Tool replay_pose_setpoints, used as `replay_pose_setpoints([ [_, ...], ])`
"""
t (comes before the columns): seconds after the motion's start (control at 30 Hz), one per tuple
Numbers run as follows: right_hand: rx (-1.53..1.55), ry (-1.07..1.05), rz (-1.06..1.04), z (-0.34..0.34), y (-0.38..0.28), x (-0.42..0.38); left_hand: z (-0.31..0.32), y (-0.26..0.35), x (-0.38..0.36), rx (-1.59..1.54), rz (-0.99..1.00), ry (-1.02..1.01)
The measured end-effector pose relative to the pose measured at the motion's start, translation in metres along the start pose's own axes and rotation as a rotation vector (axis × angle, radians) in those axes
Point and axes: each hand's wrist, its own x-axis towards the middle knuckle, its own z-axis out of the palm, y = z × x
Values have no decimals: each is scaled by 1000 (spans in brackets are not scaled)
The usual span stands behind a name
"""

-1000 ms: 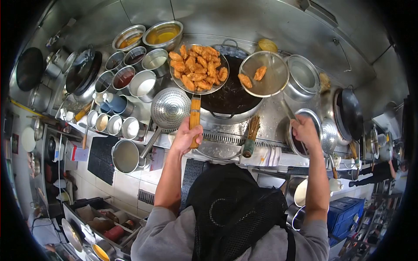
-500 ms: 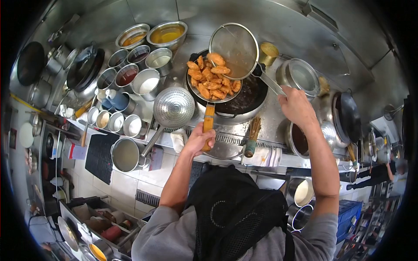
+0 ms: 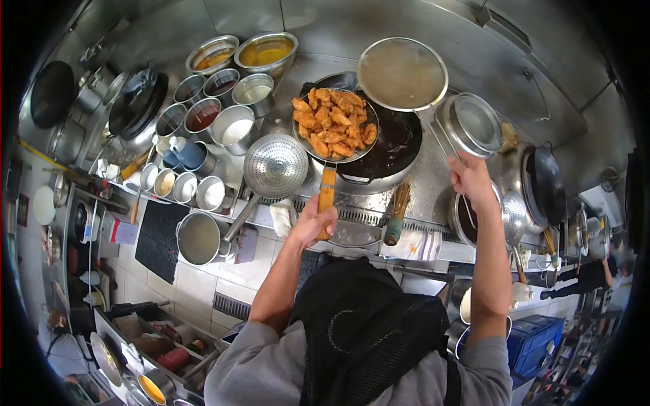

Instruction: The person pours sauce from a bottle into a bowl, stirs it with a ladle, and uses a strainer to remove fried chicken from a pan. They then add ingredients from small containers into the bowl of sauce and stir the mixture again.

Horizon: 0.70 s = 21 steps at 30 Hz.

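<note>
My left hand [image 3: 313, 222] is closed round the wooden handle [image 3: 328, 186] of a spider strainer. A heap of browned fried chicken pieces [image 3: 335, 120], apparently wings, fills its bowl, which is over the left part of a dark wok [image 3: 399, 139]. My right hand [image 3: 472, 181] grips the long metal handle of a fine-mesh strainer [image 3: 403, 71]. This round mesh is held beyond the wok, to the right of the chicken, and no pieces show in it. Dark liquid appears in the wok.
A perforated ladle [image 3: 275, 166] rests left of the wok, near a pot [image 3: 198, 238] of cloudy liquid. A bamboo brush [image 3: 397, 213] lies at the counter's front. Sauce containers [image 3: 233, 125] stand left; a pot with a sieve [image 3: 477, 122] stands right.
The fine-mesh strainer has moved right, away from above the chicken, with my right hand lower and farther right. Pieces at its rim now lie in the heap. My left hand keeps its hold.
</note>
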Motion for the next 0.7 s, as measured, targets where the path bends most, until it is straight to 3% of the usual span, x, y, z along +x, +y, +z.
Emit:
replay_pose_setpoints([
  [0.1,159,164,-76,-6,26,-3,6,3,-4,-19,-5,6],
  [0.13,55,295,-77,-14,49,11,7,7,-5,-32,-12,17],
  [0.17,57,295,-79,-23,71,25,8,10,-5,-29,-10,17],
  [0.23,-764,657,-295,-33,104,42,12,18,-5,-59,-32,0],
  [0.27,-758,662,-291,-32,118,48,15,24,-7,-51,-33,-4],
  [0.33,-1031,563,159,-25,136,52,24,38,-12,-90,-36,0],
  [0.37,-1081,480,205,-27,166,63,27,44,-12,-83,-40,-6],
  [0.43,-1090,375,226,-27,202,74,32,58,-15,-39,-11,24],
  [0.57,-1113,435,140,-50,189,65,44,95,-16,31,19,11],
  [0.7,-983,454,58,-41,107,17,54,118,-12,71,63,11],
])
